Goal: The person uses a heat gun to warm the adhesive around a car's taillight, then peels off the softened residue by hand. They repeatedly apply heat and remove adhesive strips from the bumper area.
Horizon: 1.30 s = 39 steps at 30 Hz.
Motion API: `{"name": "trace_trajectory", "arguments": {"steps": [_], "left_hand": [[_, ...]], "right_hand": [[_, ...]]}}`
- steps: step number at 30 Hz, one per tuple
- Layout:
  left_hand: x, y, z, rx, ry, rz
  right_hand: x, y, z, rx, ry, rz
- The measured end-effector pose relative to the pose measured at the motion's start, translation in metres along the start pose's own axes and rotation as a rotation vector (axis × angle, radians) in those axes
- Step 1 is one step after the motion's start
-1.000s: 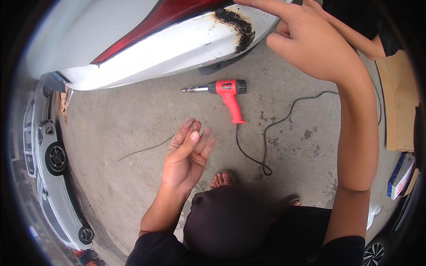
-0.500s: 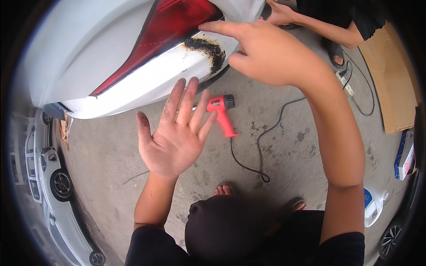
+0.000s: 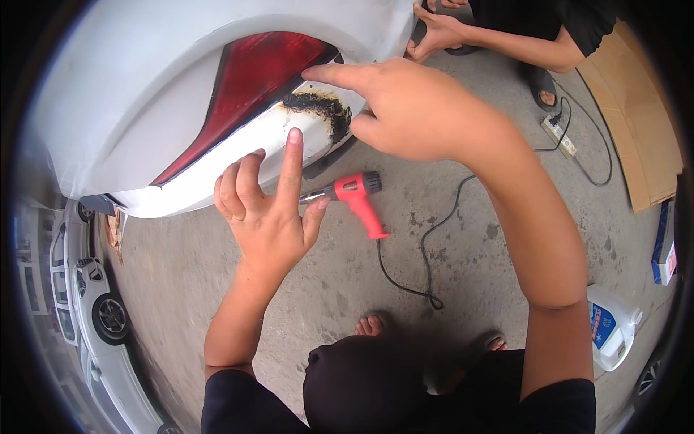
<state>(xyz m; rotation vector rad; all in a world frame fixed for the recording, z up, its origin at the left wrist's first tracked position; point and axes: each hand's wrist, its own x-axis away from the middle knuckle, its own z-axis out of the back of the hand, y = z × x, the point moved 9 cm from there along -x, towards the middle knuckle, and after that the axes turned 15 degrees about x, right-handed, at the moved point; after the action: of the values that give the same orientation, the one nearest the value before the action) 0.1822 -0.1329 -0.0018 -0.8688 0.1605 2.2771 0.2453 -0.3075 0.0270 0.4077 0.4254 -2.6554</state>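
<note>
The fingertip of my right hand [image 3: 412,108] rests at or just over the lower outer corner of the red tail light [image 3: 253,79]. Its index finger points, its other fingers curl under, and nothing shows in the hand. Below that finger, a rough black and yellowish burnt-looking patch [image 3: 334,112] marks the white car bumper [image 3: 210,177]. My left hand [image 3: 264,220] is raised before the bumper, back toward me, index finger pointing up, thumb out and the rest bent; it holds nothing. Behind its thumb, a red heat gun [image 3: 358,199] lies on the floor, its metal nozzle partly covered.
A black cord [image 3: 426,249] runs over the concrete toward a power strip [image 3: 559,137]. Another person's hand [image 3: 437,32] is by the car's far edge. Cardboard [image 3: 636,123] and a white jug [image 3: 614,329] are right; parked cars [image 3: 108,362] stand left.
My left hand has turned from an open palm to its back, with only the index finger and thumb out. My right hand still points at the tail light; the whole view has shifted slightly.
</note>
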Motion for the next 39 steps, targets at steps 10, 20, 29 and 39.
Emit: {"name": "trace_trajectory", "arguments": {"steps": [10, 20, 29, 39], "left_hand": [[-0.025, -0.02, -0.017, -0.484, 0.03, -0.181], [0.01, 0.008, 0.007, -0.272, 0.046, -0.274], [-0.02, -0.018, -0.015, -0.366, -0.072, -0.065], [0.027, 0.152, 0.006, 0.74, -0.437, -0.835]], "right_hand": [[0.0, -0.003, 0.005, 0.015, 0.047, 0.002], [0.001, -0.002, 0.006, 0.016, -0.013, -0.025], [-0.003, -0.002, 0.002, 0.012, -0.076, 0.011], [-0.023, -0.001, -0.018, 0.176, -0.436, -0.01]]}}
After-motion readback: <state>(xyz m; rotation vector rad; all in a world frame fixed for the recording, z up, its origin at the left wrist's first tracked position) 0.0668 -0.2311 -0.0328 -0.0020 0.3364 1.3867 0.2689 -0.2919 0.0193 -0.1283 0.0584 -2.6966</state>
